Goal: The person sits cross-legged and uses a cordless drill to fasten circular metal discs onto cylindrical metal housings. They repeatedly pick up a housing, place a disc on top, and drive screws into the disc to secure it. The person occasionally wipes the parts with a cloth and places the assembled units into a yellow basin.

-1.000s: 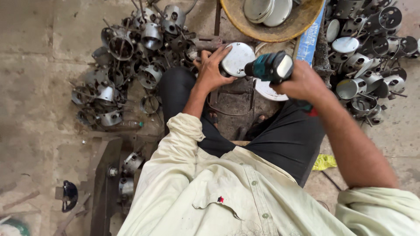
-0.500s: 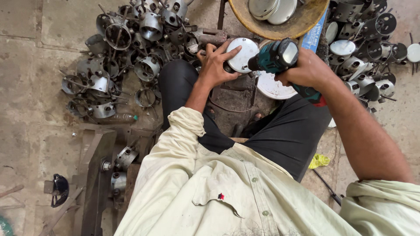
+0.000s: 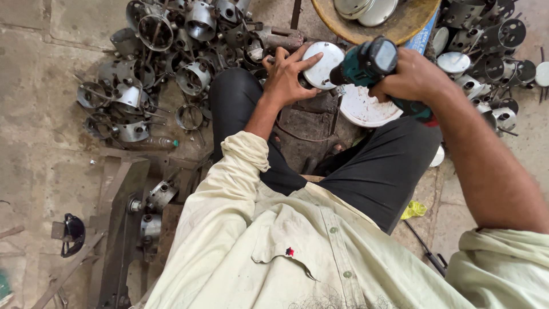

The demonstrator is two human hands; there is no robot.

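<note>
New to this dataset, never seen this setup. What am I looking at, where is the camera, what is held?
One view, from a camera on the person's head, looking down at their lap and the floor. No robot: two bare hands. The left hand presses a round white metal disc in place. The right hand grips a teal cordless drill, its front end at the disc. A pile of metal ring parts lies on the stone floor, and a shallow basket holds more discs.

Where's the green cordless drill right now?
In the head view, upper right of centre: the green cordless drill is gripped in the right hand, its nose against the round metal disc under the left hand.
</note>
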